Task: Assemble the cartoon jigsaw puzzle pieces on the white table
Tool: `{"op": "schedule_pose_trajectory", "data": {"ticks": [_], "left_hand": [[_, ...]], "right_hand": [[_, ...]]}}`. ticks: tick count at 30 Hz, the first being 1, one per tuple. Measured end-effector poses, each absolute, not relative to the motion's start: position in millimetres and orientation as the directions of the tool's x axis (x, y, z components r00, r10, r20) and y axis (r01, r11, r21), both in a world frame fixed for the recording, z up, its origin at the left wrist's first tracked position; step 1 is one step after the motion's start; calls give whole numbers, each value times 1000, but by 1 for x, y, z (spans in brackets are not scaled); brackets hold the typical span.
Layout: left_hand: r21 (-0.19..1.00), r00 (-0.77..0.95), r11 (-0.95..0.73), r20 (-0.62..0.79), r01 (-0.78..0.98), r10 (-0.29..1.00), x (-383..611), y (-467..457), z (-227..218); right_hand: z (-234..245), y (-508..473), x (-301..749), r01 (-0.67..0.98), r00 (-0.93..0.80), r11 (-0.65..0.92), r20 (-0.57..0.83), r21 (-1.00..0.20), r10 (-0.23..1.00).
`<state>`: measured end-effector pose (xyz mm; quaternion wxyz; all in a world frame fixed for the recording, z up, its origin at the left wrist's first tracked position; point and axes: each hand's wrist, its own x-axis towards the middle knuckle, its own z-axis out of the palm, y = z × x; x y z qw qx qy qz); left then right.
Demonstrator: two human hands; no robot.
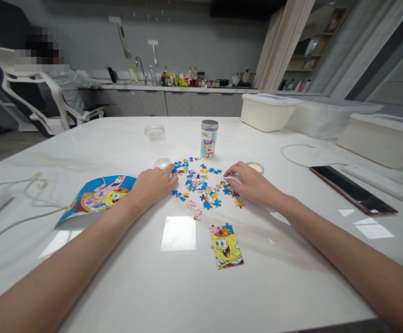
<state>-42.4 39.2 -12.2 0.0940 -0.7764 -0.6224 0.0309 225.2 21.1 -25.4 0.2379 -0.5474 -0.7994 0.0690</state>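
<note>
Several loose puzzle pieces [201,185] lie scattered on the white table [187,286]. My left hand [155,184] rests at the left edge of the scatter, fingers curled, fingertips touching pieces. My right hand [250,181] lies at the right edge, fingers stretched over the pieces. A joined puzzle section [226,246] with a yellow cartoon figure lies nearer to me. A puzzle can [209,139] stands upright behind the scatter. A curled reference picture [99,196] lies left of my left hand.
A clear lid [155,132] and two small round dishes [162,163] [256,167] sit near the pieces. A dark tablet [352,188], cables and white bins [267,111] are on the right. A person sits in a white chair [31,88] at far left.
</note>
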Motion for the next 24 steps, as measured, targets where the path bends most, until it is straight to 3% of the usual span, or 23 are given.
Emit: {"op": "schedule_pose_trajectory", "data": {"ticks": [7,15,24], "left_hand": [[36,224,-228,88,973,971,-49,39,-7],[507,256,-257,73,823,964,-64,49,-10],[695,258,-189,5,694,966,-66,49,-7]], "right_hand": [[-26,20,225,835,-294,396,298,-383,908],[-28,21,227,833,-300,407,310,-375,902],[-28,20,227,832,-308,415,316,-367,897]]}}
